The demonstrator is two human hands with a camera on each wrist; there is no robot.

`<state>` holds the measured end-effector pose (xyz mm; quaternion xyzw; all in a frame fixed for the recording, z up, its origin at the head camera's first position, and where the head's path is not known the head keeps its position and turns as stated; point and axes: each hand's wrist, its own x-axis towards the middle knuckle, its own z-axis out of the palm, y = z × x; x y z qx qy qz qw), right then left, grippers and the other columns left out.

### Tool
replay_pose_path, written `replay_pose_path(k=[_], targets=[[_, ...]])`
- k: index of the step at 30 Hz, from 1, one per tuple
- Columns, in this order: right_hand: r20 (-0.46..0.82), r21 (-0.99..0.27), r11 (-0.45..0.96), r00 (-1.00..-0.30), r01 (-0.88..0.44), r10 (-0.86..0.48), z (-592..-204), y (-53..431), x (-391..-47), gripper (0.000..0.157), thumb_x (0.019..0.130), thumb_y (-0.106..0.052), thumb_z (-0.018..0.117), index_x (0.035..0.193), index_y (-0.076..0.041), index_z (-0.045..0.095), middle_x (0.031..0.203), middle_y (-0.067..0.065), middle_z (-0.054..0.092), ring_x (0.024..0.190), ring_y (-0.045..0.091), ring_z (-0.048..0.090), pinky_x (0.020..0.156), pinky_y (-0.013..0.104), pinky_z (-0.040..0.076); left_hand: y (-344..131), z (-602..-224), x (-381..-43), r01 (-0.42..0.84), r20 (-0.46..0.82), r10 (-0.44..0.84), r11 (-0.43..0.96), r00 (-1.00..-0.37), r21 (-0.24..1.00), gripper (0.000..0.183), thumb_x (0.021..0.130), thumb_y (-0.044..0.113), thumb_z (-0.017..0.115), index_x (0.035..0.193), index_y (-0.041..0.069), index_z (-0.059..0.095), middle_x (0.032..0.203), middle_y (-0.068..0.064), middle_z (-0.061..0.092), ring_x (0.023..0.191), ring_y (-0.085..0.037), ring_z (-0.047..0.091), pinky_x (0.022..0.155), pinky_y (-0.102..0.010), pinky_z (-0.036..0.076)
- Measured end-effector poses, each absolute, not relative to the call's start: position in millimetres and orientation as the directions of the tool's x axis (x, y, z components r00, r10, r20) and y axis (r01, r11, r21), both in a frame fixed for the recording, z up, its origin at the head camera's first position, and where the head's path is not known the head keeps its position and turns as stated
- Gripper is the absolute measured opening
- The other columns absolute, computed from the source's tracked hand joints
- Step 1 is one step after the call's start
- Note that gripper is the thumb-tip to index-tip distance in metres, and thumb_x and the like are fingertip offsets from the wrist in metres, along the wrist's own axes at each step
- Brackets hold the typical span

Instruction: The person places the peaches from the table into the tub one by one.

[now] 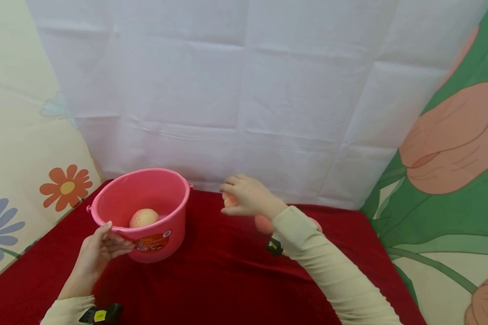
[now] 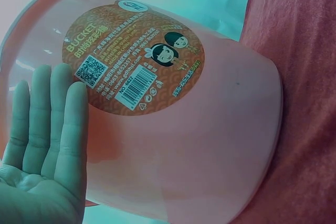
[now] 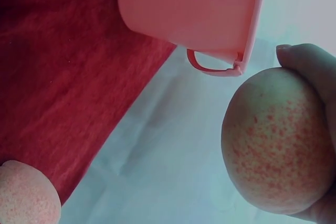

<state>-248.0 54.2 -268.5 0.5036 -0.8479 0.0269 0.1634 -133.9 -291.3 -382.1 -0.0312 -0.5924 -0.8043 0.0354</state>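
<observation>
One peach (image 3: 278, 145) in right hand (image 1: 250, 196), left hand (image 1: 98, 249) holding pink bucket (image 1: 175, 230)

Pink bucket (image 1: 178, 232) with orange-brown wave-patterned label (image 2: 134, 60), red-speckled pale peach (image 3: 278, 145), deep-red cloth (image 1: 211, 275), white backdrop (image 1: 211, 90).

One peach (image 1: 144, 218) inside the bucket (image 1: 177, 231)

Cream sleeves (image 1: 341, 273), black-and-yellow wrist devices (image 1: 100, 314)
</observation>
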Motion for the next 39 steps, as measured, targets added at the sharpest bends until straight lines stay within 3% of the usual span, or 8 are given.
replay_pose_path(k=[39], targets=[[0.244, -0.005, 0.550, -0.535, -0.835, -0.809, -257.9, 2.9, -250.4, 0.044, 0.078, -0.042, 0.066, 0.114, -0.016, 0.061, 0.113, -0.001, 0.057, 0.104, 0.015, 0.049, 0.084, 0.027, 0.043, -291.4, -381.4, -135.5, 0.102, 0.102, -0.017, -0.295, -0.995, 0.950, 0.050, 0.100, 0.028, 0.031, 0.072, 0.012, 0.069, 0.070, -0.003, 0.069, 0.070, -0.015, 0.068, 0.065, -0.031, 0.055]])
